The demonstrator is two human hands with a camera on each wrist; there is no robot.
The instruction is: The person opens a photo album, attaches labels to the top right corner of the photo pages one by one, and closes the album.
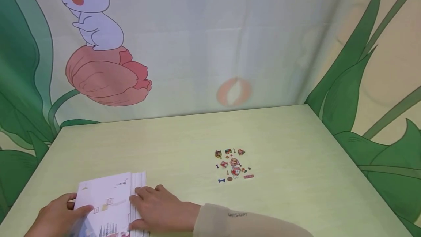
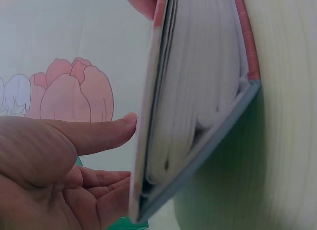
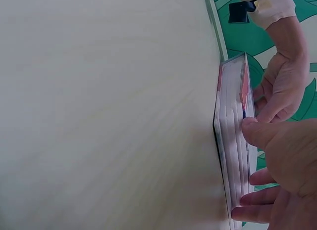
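Note:
A thick hardcover book (image 1: pixel 110 187) with a pale printed cover lies at the lower left of the table. My left hand (image 1: pixel 59 213) is at its left side, thumb extended over the cover. From the right, my right hand (image 1: pixel 164 209) touches the opposite side. In the right wrist view, its thumb meets the cover's edge and its fingers (image 3: pixel 260 196) stretch along the page edges. The left wrist view shows the grey-blue spine and thick pages (image 2: pixel 198 67), with the left thumb (image 2: pixel 106 136) straight against the cover. The left fingertips are partly hidden behind the book.
Several small colourful stickers (image 1: pixel 234 164) lie grouped near the middle of the pale green table (image 1: pixel 296 193). A printed cloth (image 1: pixel 184 46) with a rabbit, a flower and large leaves hangs behind and beside the table.

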